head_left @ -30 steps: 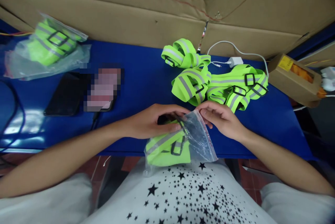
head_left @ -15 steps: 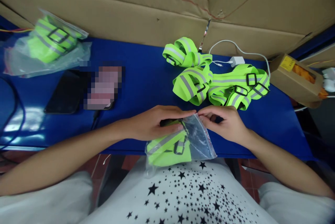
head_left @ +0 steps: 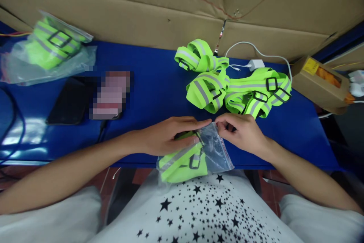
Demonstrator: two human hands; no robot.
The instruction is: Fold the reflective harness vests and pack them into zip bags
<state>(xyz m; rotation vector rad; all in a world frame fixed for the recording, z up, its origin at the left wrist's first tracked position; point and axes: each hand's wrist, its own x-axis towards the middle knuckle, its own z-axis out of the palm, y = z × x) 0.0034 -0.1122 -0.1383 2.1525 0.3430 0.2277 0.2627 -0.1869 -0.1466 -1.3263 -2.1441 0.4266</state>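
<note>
A clear zip bag (head_left: 216,152) with a folded neon-yellow reflective strap (head_left: 182,161) inside lies over the near edge of the blue table (head_left: 153,83). My left hand (head_left: 167,135) rests on the bag's left part, fingers closed on its top edge. My right hand (head_left: 241,133) pinches the same top edge at the red zip strip, fingers curled. The two hands' fingertips nearly touch. Just beyond them lie loose neon straps (head_left: 233,87) with grey bands and black buckles.
A filled bag of straps (head_left: 51,47) lies at the far left. A black phone (head_left: 68,101) and a blurred item (head_left: 109,95) sit left of centre. A white charger (head_left: 256,64) with cable, a cardboard box (head_left: 318,82) at right, cardboard sheets (head_left: 170,4) behind.
My right hand's fingers have curled into a pinch on the bag's top edge and moved toward the left hand's fingertips. The bag has barely shifted.
</note>
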